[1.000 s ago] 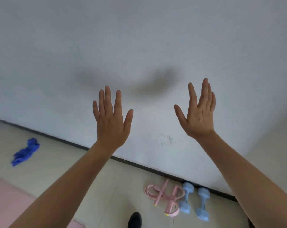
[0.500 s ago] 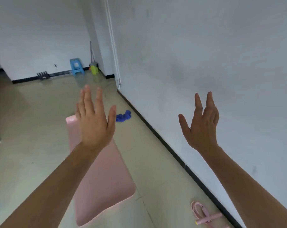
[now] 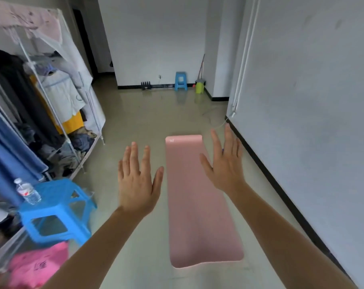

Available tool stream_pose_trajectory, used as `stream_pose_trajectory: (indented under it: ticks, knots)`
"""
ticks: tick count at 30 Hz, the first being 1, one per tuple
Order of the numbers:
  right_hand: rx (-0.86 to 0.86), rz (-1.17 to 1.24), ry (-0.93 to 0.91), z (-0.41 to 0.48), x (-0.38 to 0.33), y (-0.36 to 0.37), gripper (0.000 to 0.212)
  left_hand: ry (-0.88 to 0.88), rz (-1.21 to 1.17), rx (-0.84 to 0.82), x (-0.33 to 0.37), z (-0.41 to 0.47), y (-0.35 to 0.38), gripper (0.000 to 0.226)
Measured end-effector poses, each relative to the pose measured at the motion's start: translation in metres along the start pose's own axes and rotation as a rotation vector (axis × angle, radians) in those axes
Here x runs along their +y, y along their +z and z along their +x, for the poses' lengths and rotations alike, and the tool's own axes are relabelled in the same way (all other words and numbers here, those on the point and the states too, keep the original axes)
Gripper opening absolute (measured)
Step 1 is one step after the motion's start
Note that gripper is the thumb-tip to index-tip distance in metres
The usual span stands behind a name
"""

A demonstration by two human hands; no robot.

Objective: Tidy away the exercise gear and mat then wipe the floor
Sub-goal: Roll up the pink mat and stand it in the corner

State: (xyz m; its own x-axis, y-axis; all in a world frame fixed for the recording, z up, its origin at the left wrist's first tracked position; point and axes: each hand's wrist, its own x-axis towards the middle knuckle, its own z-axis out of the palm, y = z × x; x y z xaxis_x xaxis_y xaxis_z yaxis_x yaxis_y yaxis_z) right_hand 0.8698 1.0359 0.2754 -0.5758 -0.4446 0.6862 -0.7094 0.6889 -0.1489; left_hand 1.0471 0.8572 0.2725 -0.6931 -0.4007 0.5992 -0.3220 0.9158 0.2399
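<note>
Pale, glossy floor (image 3: 135, 122) runs from the viewer toward 12 o'clock, where a back wall closes it off. A white wall (image 3: 312, 122) with a black baseboard (image 3: 281, 190) bounds it from 1 to 4 o'clock. A clothes rack (image 3: 41, 90) under a clear cover lines the side from 8 to 11 o'clock.

The pink mat (image 3: 197, 215) lies flat and unrolled on the floor just right of centre. Its long axis runs from 6 to 12 o'clock, roughly parallel to the baseboard. Its near short edge faces the viewer and its far short edge points at the back wall, with a small white mark at the far left corner. A narrow strip of bare floor separates its right long edge from the baseboard. A wider lane lies along its left long edge. Beyond the far edge the floor stays open up to the back wall.

A blue stool (image 3: 56, 205) stands at 8 o'clock, well apart from the mat, with a water bottle (image 3: 28, 191) upright on it. A pink bag (image 3: 35, 265) lies at 7 o'clock. Against the back wall stand a second blue stool (image 3: 180, 80) and a yellow-green bucket (image 3: 199, 86).

Both hands are raised with their backs to the camera, fingers straight and spread, holding nothing. The left hand (image 3: 137, 182) hangs over the lane left of the mat. The right hand (image 3: 224, 165) overlaps the mat's far right edge in view.
</note>
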Motion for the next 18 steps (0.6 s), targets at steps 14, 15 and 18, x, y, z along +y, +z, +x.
stream_pose_trajectory:
  ticks: [14,15,18]
  knots:
    - [-0.15,0.016,0.072,0.133,-0.061,0.234,0.074,-0.012,0.072,-0.135,-0.2,0.178,0.128,0.067]
    - [-0.171,0.021,0.082,0.151,-0.062,0.258,0.075,-0.008,0.089,-0.159,-0.214,0.2,0.141,0.067]
    - [-0.226,0.044,0.129,0.212,-0.069,0.321,0.076,-0.009,0.12,-0.218,-0.255,0.268,0.173,0.068]
